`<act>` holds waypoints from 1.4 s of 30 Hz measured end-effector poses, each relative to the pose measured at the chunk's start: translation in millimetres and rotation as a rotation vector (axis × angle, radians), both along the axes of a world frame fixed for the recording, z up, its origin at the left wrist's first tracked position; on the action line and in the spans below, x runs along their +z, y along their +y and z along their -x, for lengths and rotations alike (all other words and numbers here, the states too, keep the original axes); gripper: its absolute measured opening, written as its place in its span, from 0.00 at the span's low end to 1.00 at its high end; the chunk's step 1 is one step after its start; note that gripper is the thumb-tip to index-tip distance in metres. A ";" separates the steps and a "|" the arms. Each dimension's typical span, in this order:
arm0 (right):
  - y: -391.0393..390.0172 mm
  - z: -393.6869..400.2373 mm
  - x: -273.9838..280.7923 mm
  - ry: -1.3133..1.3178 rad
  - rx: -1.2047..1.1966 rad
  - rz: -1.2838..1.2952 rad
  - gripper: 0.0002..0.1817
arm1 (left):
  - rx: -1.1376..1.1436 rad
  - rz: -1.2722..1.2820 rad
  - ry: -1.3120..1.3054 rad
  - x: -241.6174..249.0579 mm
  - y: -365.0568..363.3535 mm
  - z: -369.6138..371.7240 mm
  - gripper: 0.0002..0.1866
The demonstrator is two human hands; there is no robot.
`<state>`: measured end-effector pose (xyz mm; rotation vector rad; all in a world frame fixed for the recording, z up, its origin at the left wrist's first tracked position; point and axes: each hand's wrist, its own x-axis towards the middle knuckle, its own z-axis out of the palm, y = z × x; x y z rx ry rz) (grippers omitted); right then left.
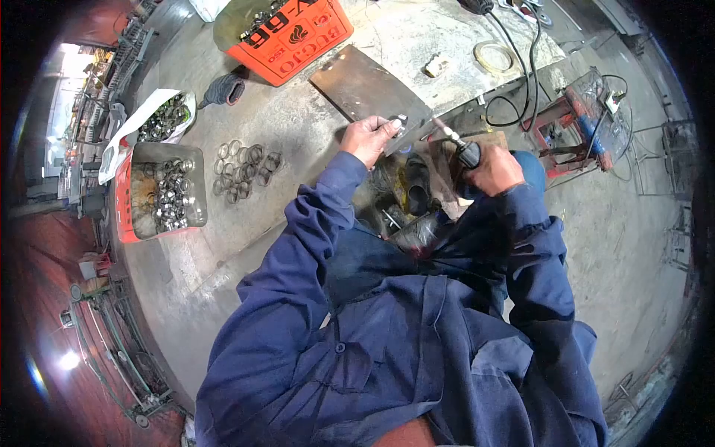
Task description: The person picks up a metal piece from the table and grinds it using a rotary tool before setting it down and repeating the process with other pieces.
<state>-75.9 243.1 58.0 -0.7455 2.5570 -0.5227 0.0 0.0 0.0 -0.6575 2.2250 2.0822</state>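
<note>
Near the lower right corner of a dark metal plate (365, 83), my left hand (366, 140) pinches a small shiny metal piece (401, 122) between thumb and fingers. To its right, my right hand (494, 171) is wrapped round a dark handheld tool (468, 155), whose light tip points up and left toward the left hand. The tool and the small piece are apart. Blur hides the exact shape of the tool's tip. Several metal rings (242, 170) lie loose on the work surface, left of the left hand.
An orange crate (298, 46) stands beyond the plate. A red-edged bin (123, 201) of metal parts and a white bag (153, 104) are at left. A pale ring (494, 56), black cables (530, 89) and a red-blue metal stand (579, 123) are at right.
</note>
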 end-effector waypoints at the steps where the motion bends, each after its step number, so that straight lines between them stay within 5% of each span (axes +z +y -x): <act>1: 3.7 2.9 0.0 -0.005 -0.037 0.011 0.21 | 0.023 -0.064 -0.002 0.8 0.7 3.5 0.12; 5: 23.9 11.0 -22.3 0.014 -0.061 0.022 0.20 | 0.119 -0.073 0.001 48.9 5.8 6.9 0.12; 8: 13.3 3.5 -2.3 0.018 -0.056 0.075 0.20 | 0.225 0.307 0.197 93.8 -52.5 38.0 0.09; 9: 10.0 0.5 2.1 0.027 -0.060 0.059 0.21 | 0.228 0.083 0.365 121.2 -74.5 43.0 0.11; 10: 7.7 -0.4 1.7 0.055 -0.090 0.003 0.20 | 0.234 0.409 0.382 150.9 -102.6 45.2 0.14; 13: 10.6 3.0 -13.0 -0.038 -0.089 0.134 0.19 | 0.423 0.570 0.369 184.3 -178.5 37.2 0.22; 15: 13.3 6.3 -12.7 -0.073 -0.075 0.105 0.19 | 0.419 0.662 0.376 191.0 -184.1 4.5 0.12; 18: 15.0 9.8 -15.6 0.015 -0.028 0.100 0.20 | 0.358 0.846 0.158 130.7 -205.5 -41.1 0.16; 19: 12.9 8.3 -14.3 0.008 -0.026 0.101 0.20 | 0.313 1.083 0.110 107.1 -211.3 -57.2 0.13; 24: 4.7 1.6 -3.9 0.041 -0.054 0.058 0.22 | 0.181 1.124 -0.326 8.0 -191.1 -125.6 0.14; 30: 7.4 5.5 -11.8 0.025 -0.047 0.039 0.23 | 0.438 1.175 -0.385 13.2 -135.9 -144.3 0.11; 36: 6.6 1.2 -7.8 0.024 -0.038 0.103 0.21 | 0.249 1.322 -0.379 6.1 -119.9 -144.4 0.07; 40: 7.3 2.5 -6.1 0.020 -0.026 0.105 0.20 | 0.189 1.048 -0.114 29.7 -88.9 -107.2 0.11; 42: 6.8 4.4 -9.3 -0.040 -0.051 0.063 0.20 | 0.028 0.420 -0.068 43.6 -60.5 -70.5 0.11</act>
